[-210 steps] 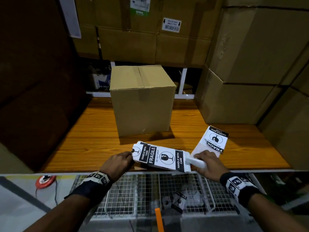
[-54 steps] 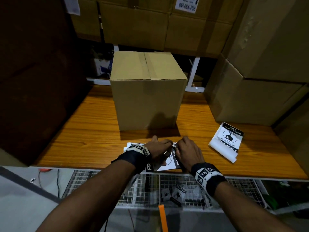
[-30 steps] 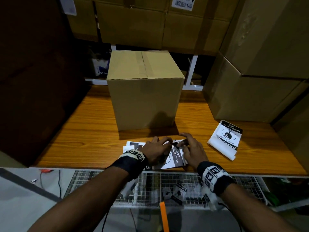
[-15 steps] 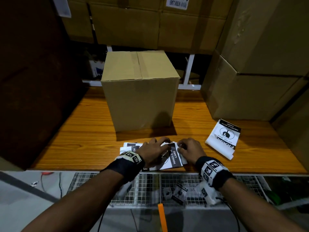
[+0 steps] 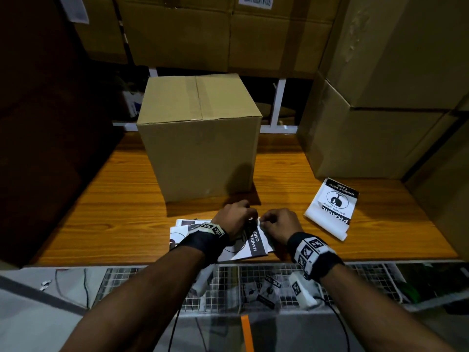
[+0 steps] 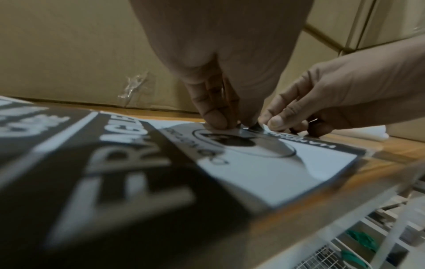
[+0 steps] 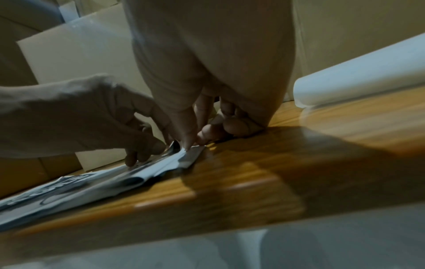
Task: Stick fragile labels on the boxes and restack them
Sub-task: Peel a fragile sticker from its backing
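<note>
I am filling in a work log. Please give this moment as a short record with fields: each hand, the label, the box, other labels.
left hand: pinches label corner, fingertips on the sheet
right hand: pinches the lifted corner
label: flat on the table, corner being peeled
box: upright behind the hands, taped shut, no label visible
other labels: lying to the right, untouched

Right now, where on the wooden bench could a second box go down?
Bare wood lies left of the taped box, up to the dark wall, and between it and the stacked cartons on the right. The front edge is crowded: both hands work the label sheets, and a label roll lies alongside.
</note>
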A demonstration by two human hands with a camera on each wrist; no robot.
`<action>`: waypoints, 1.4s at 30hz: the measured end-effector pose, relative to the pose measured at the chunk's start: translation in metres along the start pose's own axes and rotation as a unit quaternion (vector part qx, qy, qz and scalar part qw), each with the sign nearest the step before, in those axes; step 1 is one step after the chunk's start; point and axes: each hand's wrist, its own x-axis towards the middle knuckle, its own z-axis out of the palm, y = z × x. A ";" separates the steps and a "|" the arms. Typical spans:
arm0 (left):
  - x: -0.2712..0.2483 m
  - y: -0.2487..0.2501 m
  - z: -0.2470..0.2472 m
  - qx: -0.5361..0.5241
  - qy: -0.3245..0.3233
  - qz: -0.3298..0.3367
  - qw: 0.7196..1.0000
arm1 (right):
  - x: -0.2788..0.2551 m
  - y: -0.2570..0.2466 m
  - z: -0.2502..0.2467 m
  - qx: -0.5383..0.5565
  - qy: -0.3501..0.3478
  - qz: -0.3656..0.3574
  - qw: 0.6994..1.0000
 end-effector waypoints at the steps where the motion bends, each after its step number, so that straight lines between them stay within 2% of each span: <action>1: 0.000 0.001 -0.001 0.014 0.002 0.001 1.000 | 0.000 0.000 0.000 0.003 -0.003 0.001 1.000; 9: 0.007 0.005 -0.004 0.072 -0.008 0.018 0.997 | 0.003 -0.001 -0.001 0.010 -0.009 0.010 1.000; 20: 0.008 -0.007 0.007 0.017 0.054 0.053 0.997 | 0.002 -0.009 0.001 -0.035 -0.005 0.047 0.998; 31: 0.009 -0.016 0.012 -0.030 0.053 0.048 0.997 | 0.008 -0.015 -0.004 -0.025 -0.030 0.084 0.996; 42: 0.005 -0.021 0.007 -0.105 0.057 0.029 0.992 | 0.008 -0.016 -0.003 -0.039 -0.023 0.078 0.996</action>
